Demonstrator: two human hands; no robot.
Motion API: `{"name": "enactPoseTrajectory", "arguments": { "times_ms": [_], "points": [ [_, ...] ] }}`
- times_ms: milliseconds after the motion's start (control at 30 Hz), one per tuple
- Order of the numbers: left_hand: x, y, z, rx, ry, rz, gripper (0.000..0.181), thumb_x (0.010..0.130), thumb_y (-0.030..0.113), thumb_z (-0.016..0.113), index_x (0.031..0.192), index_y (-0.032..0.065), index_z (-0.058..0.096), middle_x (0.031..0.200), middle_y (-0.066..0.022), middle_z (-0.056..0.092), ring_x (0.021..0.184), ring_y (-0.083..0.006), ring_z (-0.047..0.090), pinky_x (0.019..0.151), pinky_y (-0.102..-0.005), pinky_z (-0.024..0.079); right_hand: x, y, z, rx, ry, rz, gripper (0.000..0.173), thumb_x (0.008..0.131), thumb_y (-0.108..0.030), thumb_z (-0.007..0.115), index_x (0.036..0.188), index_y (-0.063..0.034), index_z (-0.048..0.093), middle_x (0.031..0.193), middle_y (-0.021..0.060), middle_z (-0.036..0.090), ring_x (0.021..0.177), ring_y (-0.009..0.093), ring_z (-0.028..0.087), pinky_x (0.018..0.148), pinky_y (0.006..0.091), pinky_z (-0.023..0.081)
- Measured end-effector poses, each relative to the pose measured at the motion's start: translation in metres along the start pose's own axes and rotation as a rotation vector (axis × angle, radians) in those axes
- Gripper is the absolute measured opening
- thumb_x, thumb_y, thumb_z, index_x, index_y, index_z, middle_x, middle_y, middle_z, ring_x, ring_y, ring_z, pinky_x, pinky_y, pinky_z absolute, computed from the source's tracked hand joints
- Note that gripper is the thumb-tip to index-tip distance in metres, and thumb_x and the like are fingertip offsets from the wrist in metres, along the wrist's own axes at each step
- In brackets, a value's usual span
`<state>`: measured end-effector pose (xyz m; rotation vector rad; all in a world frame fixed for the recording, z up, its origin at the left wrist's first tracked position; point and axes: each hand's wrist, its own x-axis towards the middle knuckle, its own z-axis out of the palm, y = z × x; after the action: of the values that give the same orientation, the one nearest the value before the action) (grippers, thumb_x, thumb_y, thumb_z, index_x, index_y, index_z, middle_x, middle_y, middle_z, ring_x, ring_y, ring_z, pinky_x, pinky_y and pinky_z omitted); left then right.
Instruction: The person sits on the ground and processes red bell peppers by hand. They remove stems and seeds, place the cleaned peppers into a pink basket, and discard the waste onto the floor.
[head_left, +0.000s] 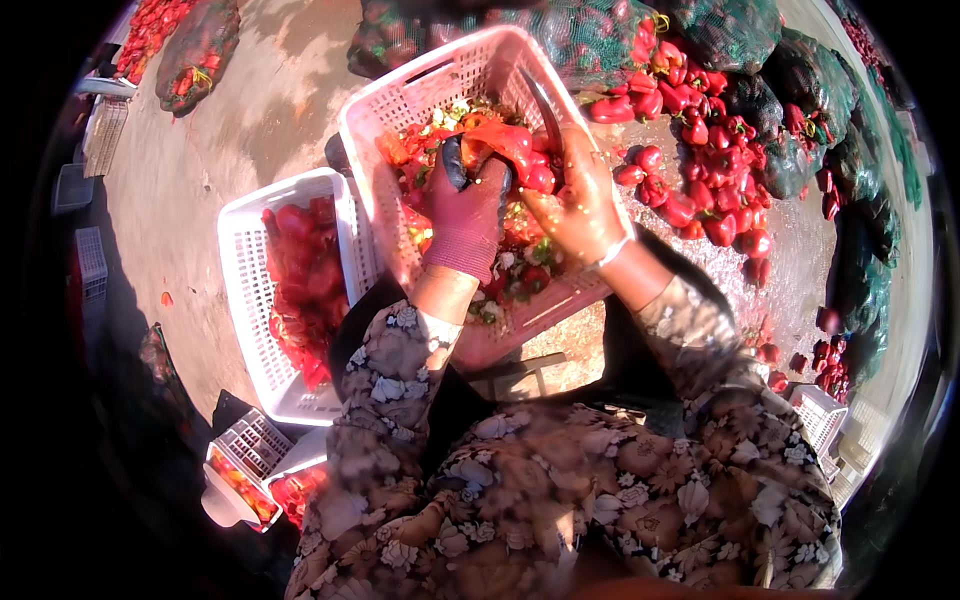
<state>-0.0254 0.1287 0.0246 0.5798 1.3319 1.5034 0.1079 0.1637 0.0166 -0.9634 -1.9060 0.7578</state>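
Note:
My left hand (465, 214), in a purplish knit glove with dark fingertips, grips a red bell pepper (504, 139) that looks cut open. Bare but for a white band at the wrist, my right hand (576, 201) holds a curved knife (541, 105) with its blade pointing up and away from me. The right thumb lies close to the pepper's lower side; contact is unclear. Both hands are over a pinkish plastic crate (517, 319). Inside it lie red pepper scraps and pale seedy cores (491, 309). The knife's handle is hidden in my palm.
At the left, a white plastic basket (244, 330) holds red pepper pieces (300, 277). Whole red peppers (712, 180) lie heaped on the wet ground to the right. Green mesh sacks (720, 34) line the far and right sides. Smaller crates (255, 442) stand at lower left.

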Motion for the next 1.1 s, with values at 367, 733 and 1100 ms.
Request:
{"name": "enactPoseTrajectory", "arguments": {
  "times_ms": [367, 733, 1100],
  "points": [
    [0.017, -0.018, -0.012, -0.047, -0.137, 0.112, 0.039, 0.084, -0.002, 0.062, 0.121, 0.0040, 0.052, 0.112, -0.0067, 0.061, 0.100, -0.0135, 0.058, 0.088, -0.0264, 0.048, 0.003, 0.008, -0.004, 0.348, 0.018, 0.243, 0.046, 0.073, 0.004, 0.064, 0.118, -0.0002, 0.053, 0.096, 0.0031, 0.059, 0.085, 0.011, 0.056, 0.078, 0.0252, 0.048],
    [0.024, -0.016, -0.019, -0.070, -0.051, -0.069, 0.034, 0.075, -0.004, 0.074, 0.106, 0.0014, 0.059, 0.099, -0.0045, 0.065, 0.084, -0.0128, 0.062, 0.077, -0.0263, 0.053, 0.007, 0.011, -0.017, -0.114, 0.061, 0.030, 0.030, 0.071, -0.002, 0.067, 0.099, -0.0021, 0.055, 0.083, 0.0109, 0.060, 0.072, 0.022, 0.060, 0.067, 0.0326, 0.050],
    [0.021, -0.008, -0.019, -0.065, 0.028, -0.049, 0.031, 0.076, -0.003, 0.072, 0.105, 0.0017, 0.061, 0.096, -0.0038, 0.065, 0.082, -0.0120, 0.061, 0.075, -0.0246, 0.051, 0.004, -0.006, -0.020, -0.128, 0.014, 0.137, 0.034, 0.068, -0.002, 0.069, 0.099, -0.0017, 0.055, 0.084, 0.0117, 0.060, 0.073, 0.023, 0.060, 0.067, 0.0334, 0.050]
  ]
}}
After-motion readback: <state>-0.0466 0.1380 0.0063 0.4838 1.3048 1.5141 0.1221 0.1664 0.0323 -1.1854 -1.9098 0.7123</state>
